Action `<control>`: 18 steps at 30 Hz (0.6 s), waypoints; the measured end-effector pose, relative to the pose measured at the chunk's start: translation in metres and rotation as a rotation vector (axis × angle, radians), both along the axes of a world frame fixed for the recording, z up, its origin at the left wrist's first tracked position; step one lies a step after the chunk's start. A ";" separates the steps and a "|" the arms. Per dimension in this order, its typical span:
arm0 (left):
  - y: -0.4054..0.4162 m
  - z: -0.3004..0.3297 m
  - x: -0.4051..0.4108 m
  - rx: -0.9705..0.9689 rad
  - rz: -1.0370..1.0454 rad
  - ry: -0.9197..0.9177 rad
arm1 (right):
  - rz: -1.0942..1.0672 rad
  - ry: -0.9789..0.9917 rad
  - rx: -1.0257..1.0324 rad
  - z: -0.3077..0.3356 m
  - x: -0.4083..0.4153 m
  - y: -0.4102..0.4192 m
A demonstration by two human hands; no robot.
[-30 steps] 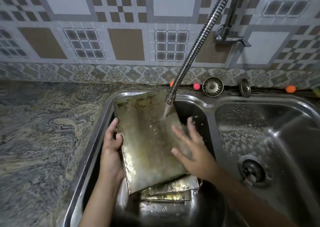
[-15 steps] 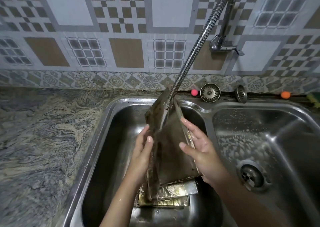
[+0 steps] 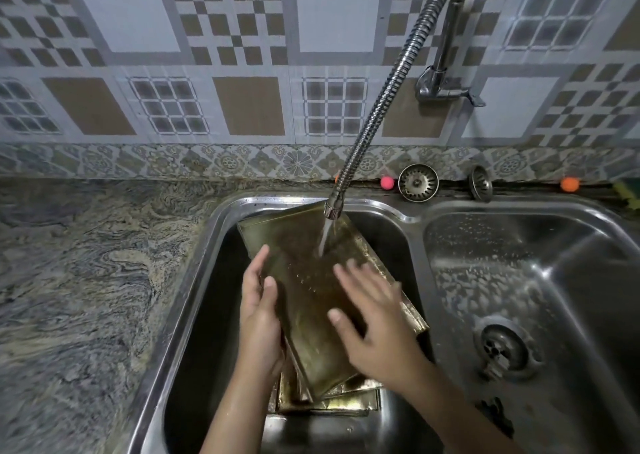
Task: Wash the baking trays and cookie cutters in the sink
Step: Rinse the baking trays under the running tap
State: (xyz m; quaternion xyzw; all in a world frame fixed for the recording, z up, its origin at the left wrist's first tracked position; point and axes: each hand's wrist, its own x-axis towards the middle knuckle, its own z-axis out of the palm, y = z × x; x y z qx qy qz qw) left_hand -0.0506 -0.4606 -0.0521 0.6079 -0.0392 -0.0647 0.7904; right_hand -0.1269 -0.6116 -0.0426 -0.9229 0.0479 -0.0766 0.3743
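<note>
Head view, step: rinsing, by my read. The baking tray (image 3: 304, 280) sits tilted in the left basin of the sink (image 3: 194, 280), water from the hose faucet (image 3: 377, 107) striking its upper half.
Left hand (image 3: 259, 311): gripping the tray's left edge, thumb over the face.
Right hand (image 3: 374, 318): fingers spread flat on the tray, clamped on nothing.
Next move: likely rubbing the face clean and turning it under the stream; needs a firm hold on wet metal.
Underneath: more trays (image 3: 329, 401) stacked below, waiting.
Cookie cutters: can't spot any.
Around: two strainer plugs (image 3: 418, 182) on the ledge; right basin soap-flecked.
In the way: the nozzle hangs close above the tray's top edge.
</note>
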 end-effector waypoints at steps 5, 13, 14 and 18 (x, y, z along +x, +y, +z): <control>-0.005 -0.006 0.001 0.021 -0.074 0.034 | -0.225 0.092 0.187 -0.001 -0.004 -0.064; -0.038 -0.041 0.012 0.352 -0.282 0.124 | -0.503 -0.023 0.396 0.046 -0.048 -0.137; -0.037 -0.054 0.015 0.444 -0.246 0.148 | -0.552 -0.053 0.333 0.055 -0.056 -0.153; -0.027 -0.111 0.029 0.776 -0.163 0.278 | -0.659 -0.142 -0.038 0.070 -0.089 -0.212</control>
